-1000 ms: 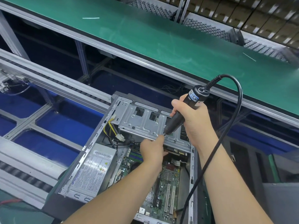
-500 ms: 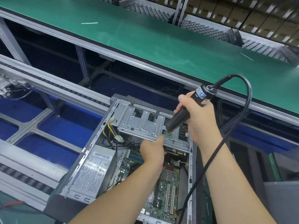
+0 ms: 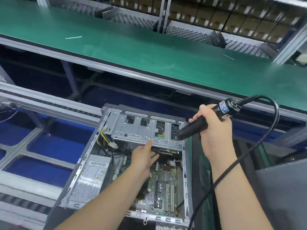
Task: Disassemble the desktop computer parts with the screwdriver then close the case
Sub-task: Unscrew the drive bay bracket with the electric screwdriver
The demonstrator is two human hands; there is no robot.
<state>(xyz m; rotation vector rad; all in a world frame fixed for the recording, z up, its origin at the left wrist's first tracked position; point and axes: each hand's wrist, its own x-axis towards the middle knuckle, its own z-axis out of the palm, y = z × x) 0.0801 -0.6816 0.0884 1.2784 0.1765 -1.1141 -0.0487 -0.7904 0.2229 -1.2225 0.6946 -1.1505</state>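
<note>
Head view looks down into an open desktop computer case (image 3: pixel 185 171) lying on its side on a work line, with its side panel off. Along the far end of the case sits a bare metal drive cage (image 3: pixel 141 130). Near the case's left edge lies a grey power supply (image 3: pixel 90 178), from which yellow and black cables (image 3: pixel 103 138) rise toward the cage. A green motherboard (image 3: pixel 163 185) fills the right part of the case floor, its white slots running toward the near edge.

Right hand (image 3: pixel 214 135) grips a black electric screwdriver (image 3: pixel 197 127), fingers wrapped round the barrel; the tool is tilted, tip down and to the left, at the cage's right end near the far right corner of the case. Whether the bit touches metal cannot be told. Its black cord (image 3: pixel 259 146) loops from the tool's upper end down past the right forearm.

Left hand (image 3: pixel 144 156) is relaxed with fingers extended and holds nothing; one fingertip reaches the cage's near edge, the rest hover over the motherboard.

Beyond the case a green conveyor belt (image 3: pixel 132 52) crosses the scene, with cardboard boxes (image 3: pixel 232 15) on racks behind.
</note>
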